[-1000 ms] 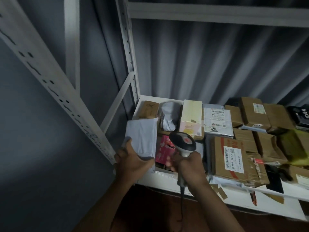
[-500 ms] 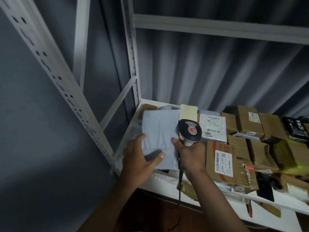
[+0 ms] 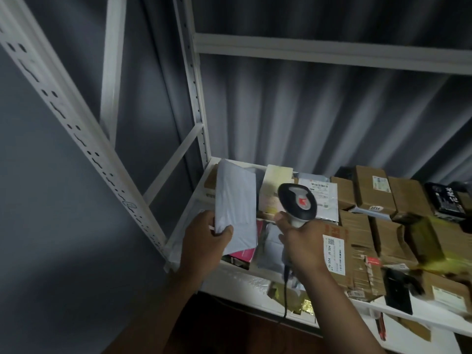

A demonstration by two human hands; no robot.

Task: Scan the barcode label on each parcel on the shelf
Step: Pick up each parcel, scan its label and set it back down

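Both busy: left grip [image 3: 204, 241] pinches grey mailer [image 3: 236, 200] (bottom corner); right grip [image 3: 301, 241] clasps scanner [image 3: 297, 201].

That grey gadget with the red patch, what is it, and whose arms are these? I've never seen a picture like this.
No robot here: a person wears a camera on the head, looking down at their own arms. The right hand grips a barcode scanner, the grey gadget, with its cable hanging below. The left hand holds a pale plastic mailer by its lower corner, lifted over the white metal shelf. On the shelf lie many parcels, mostly brown cardboard boxes. One brown box beside the right hand carries a white barcode label.
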